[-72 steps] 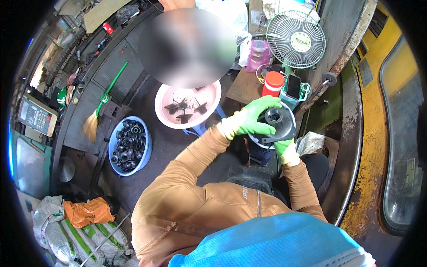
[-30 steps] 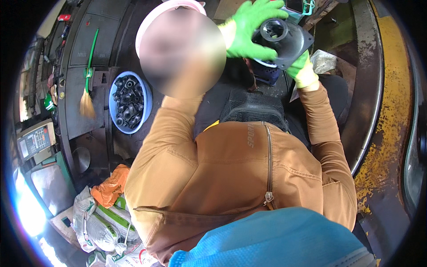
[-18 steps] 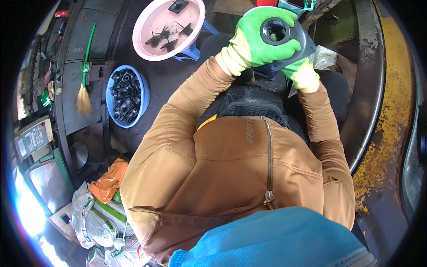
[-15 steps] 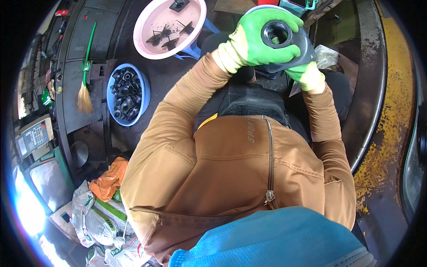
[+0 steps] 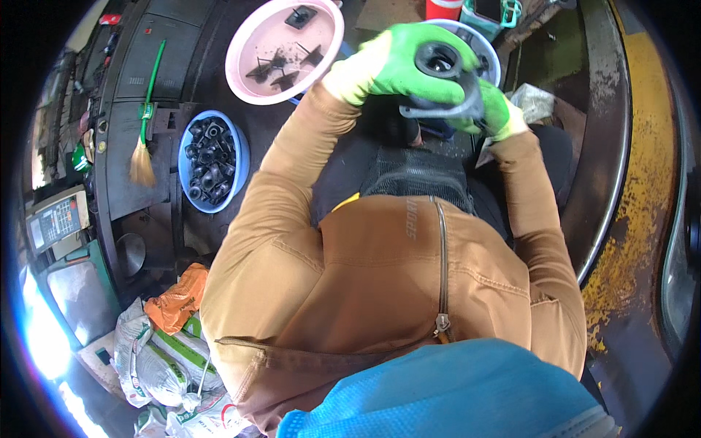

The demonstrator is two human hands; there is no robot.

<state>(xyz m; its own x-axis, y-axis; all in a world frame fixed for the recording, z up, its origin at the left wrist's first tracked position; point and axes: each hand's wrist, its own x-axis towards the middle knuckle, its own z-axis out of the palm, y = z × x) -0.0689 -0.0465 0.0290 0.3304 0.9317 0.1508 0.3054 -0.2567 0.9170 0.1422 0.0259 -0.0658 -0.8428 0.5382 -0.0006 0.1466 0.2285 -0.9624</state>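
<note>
High in the view, I hold a black moulded part with a round hollow collar and a flat, wide flange. My left hand, in a green and yellow glove, wraps round its collar, with the thumb below and the fingers over the top. My right hand, gloved alike, grips the flange from the right; its fingers are partly hidden behind the part. Just beyond my hands is a light blue basin, largely covered by them. A pink basin to the left holds several dark pieces with stems.
A blue tub full of black parts stands on the floor at left. Farther left are a green-handled broom and grey cabinets. Sacks lie at lower left. A worn yellow machine frame runs along the right. A red container sits at the far side.
Both hands have shifted slightly left with the black part, which is now tilted so its flange shows more edge-on. More of the light blue basin behind shows.
</note>
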